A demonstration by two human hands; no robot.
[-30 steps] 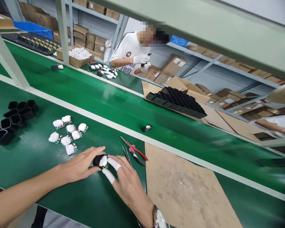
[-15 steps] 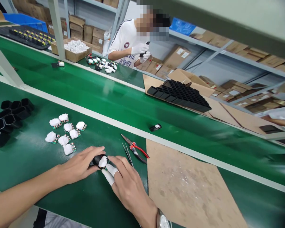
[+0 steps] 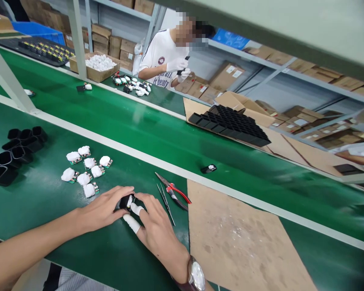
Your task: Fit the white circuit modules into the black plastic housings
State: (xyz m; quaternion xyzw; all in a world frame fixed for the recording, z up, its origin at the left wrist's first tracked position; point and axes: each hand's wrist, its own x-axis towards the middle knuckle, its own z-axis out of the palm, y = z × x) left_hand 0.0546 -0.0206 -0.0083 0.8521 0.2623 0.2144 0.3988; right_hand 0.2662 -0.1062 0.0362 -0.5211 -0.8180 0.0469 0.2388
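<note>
My left hand (image 3: 104, 208) is wrapped round a small black housing (image 3: 123, 201), its open end facing right. In that opening sits a circuit board with a white pad (image 3: 130, 201), mostly inside the housing. My right hand (image 3: 156, 222), with white finger covers on two fingers, presses its fingertips on the board and the housing's rim. Several white-topped circuit boards (image 3: 89, 190) lie on the green table to the left. Pliers with red and black handles (image 3: 172, 189) and metal tweezers (image 3: 166, 204) rest to the right of my hands.
Black housings (image 3: 13, 155) stand at the far left. Brown cardboard (image 3: 239, 242) lies at the right. Beyond the white rail (image 3: 109, 146), a green belt (image 3: 157, 133) carries a filled housing (image 3: 208, 169). Across it are a person in white gloves (image 3: 177, 64) and a black housing stack (image 3: 230, 123).
The white-topped board has gone deeper into the black housing, and my right hand has moved left with it. Pieces on the belt have shifted right, and another appears at the left.
</note>
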